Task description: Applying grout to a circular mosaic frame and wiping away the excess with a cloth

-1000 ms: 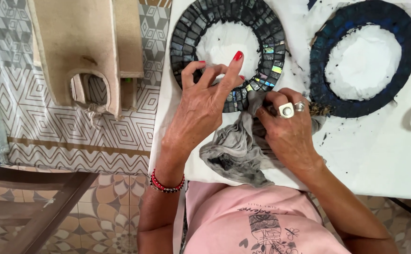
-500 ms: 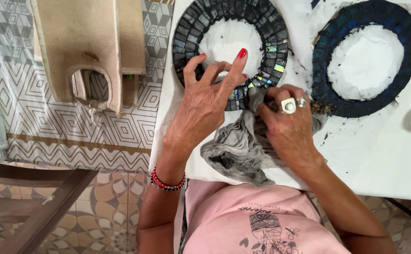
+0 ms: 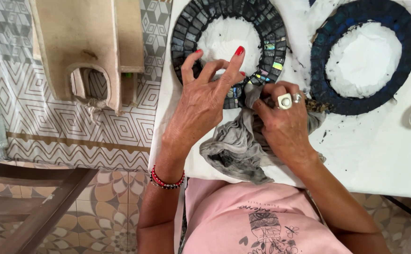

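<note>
Fingers [image 3: 236, 56] of the left hand [image 3: 205, 101] are lifting, spread and released, off the mosaic ring [image 3: 271, 42] at twelve o'clock on the worktop [image 3: 370, 141]; the right hand [image 3: 285, 122] is still clenching the rag [image 3: 236, 146], now rubbing the ring's near rim.

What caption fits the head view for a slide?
Left hand steadies a dark mosaic ring while right hand presses a grey cloth against it.

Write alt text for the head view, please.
The left hand steadies a dark mosaic ring on a white table while the right hand presses a grey rag against the ring's near edge. A second, blue mosaic ring lies to the right.
</note>
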